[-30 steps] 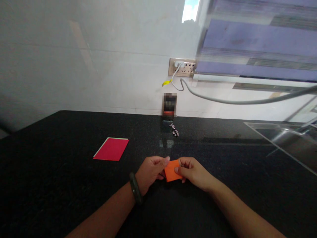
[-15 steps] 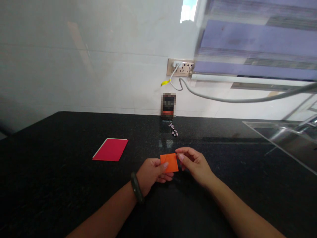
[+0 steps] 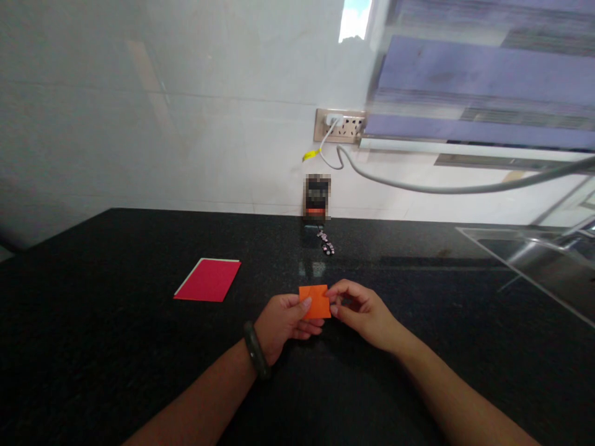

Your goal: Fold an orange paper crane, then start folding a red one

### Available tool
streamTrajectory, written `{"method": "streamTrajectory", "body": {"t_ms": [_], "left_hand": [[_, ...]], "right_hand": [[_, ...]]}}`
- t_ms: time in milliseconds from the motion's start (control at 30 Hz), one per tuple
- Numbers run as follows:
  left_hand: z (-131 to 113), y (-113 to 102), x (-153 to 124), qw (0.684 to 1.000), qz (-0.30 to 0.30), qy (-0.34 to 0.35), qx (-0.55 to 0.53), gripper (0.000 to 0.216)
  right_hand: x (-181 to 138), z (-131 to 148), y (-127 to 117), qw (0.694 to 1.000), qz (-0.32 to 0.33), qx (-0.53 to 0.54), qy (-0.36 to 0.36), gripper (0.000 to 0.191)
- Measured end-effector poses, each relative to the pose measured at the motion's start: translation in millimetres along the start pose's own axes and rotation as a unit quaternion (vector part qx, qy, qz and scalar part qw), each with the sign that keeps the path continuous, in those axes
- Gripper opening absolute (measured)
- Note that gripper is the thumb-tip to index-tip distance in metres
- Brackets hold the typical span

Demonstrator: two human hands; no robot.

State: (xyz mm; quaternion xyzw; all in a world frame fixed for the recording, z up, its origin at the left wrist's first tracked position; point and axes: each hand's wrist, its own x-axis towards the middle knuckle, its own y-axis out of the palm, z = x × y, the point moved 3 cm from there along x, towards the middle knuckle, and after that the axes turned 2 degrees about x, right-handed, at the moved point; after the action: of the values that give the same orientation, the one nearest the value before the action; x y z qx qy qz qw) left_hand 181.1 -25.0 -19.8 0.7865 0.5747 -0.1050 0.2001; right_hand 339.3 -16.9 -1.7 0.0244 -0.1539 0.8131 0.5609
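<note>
A small folded square of orange paper point(image 3: 318, 301) is held just above the dark countertop. My left hand point(image 3: 283, 322) grips its left side, thumb on top and the other fingers beneath. At the paper's right edge is my right hand point(image 3: 365, 313), its index fingertip on the upper corner and its thumb by the lower one. A diagonal crease line shows on the paper's face. Around my left wrist sits a dark green bangle point(image 3: 256, 350).
A stack of red paper point(image 3: 209, 280) with a pale sheet under it lies to the left on the black countertop point(image 3: 116, 347). A phone-like device point(image 3: 317, 198), blurred out, leans on the wall with a beaded strap point(image 3: 326, 243). A sink point(image 3: 548, 260) is at right.
The orange paper and both hands have shifted slightly left. My right thumb has moved down from the paper's upper right corner toward its lower right corner.
</note>
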Motion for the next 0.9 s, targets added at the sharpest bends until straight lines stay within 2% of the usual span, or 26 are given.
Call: {"method": "streamTrajectory", "body": {"t_ms": [167,367,533,700,900], "left_hand": [[1.8,-0.1,1.4,1.000,0.004,0.014,0.021,0.034],[-1.1,3.2,-1.4,1.000,0.009,0.018,0.021,0.030],[-2.7,4.4,-3.4,0.999,-0.004,0.027,0.031,0.027],[-3.9,6.3,-4.5,0.998,0.003,0.050,0.036,0.026],[-3.7,7.1,-3.4,0.998,0.003,0.047,0.051,0.027]], "right_hand": [[0.8,7.1,1.7,0.995,0.017,-0.064,-0.073,0.014],[0.9,1.6,2.5,0.996,-0.009,-0.069,-0.058,0.011],[0.8,2.8,3.7,0.991,-0.013,-0.099,-0.093,0.006],[-0.3,0.5,7.7,0.991,-0.043,-0.109,-0.065,0.010],[-0.5,-8.5,9.3,0.989,-0.079,-0.120,-0.025,0.011]]}}
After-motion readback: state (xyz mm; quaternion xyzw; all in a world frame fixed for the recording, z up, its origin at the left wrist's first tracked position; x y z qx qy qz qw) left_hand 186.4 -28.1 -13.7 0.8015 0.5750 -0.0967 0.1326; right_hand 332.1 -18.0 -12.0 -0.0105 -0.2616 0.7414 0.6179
